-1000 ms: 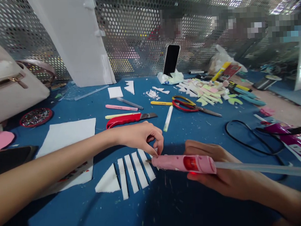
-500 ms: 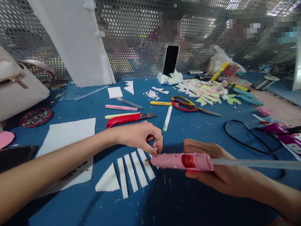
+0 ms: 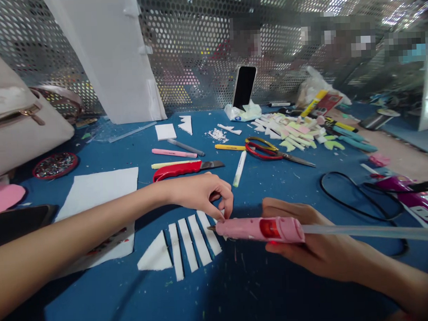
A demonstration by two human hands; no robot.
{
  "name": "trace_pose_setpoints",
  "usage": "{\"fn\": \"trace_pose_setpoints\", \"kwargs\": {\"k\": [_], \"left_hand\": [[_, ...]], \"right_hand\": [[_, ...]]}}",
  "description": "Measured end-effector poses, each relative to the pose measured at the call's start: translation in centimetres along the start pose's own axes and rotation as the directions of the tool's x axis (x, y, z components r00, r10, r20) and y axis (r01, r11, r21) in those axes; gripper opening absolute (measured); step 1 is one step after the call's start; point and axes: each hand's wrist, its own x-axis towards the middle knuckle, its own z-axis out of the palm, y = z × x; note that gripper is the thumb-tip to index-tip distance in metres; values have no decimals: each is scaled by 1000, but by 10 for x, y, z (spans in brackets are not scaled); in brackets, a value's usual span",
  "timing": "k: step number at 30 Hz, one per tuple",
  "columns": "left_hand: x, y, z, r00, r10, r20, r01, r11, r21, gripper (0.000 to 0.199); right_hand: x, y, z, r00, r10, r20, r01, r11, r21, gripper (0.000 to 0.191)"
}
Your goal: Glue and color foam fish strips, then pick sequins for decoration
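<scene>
My right hand [image 3: 308, 241] is wrapped round a pink hot glue gun [image 3: 240, 229], with a clear glue stick [image 3: 364, 231] jutting from its back end. The gun lies level, its nozzle pointing left over the end of a row of white strips [image 3: 200, 240]. Thumb and forefinger of my left hand [image 3: 203, 191] are pinched together just above the nozzle; a bit of white shows there, but what they hold is mostly hidden. Left of the strips lies a white pointed piece [image 3: 156, 255]. Part of another white piece is covered by the gun.
Beyond my left hand lie a red-handled knife [image 3: 177, 170], several markers and scissors [image 3: 280, 153]. Foam scraps [image 3: 293, 129] are heaped at the back right. A phone [image 3: 244, 87] stands upright behind. A black cable [image 3: 342, 212] curls on the right, a white sheet [image 3: 102, 188] left.
The whole view has shifted slightly, so things appear a little further right. Both hands and the glue gun keep practically the same pose over the strips.
</scene>
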Motion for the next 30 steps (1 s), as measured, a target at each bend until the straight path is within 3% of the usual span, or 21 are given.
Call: {"fn": "trace_pose_setpoints", "kwargs": {"k": [30], "left_hand": [[0, -2, 1, 1000, 24, 2, -24, 1000, 8, 4]], "right_hand": [[0, 2, -3, 999, -47, 7, 47, 999, -23, 24]]}}
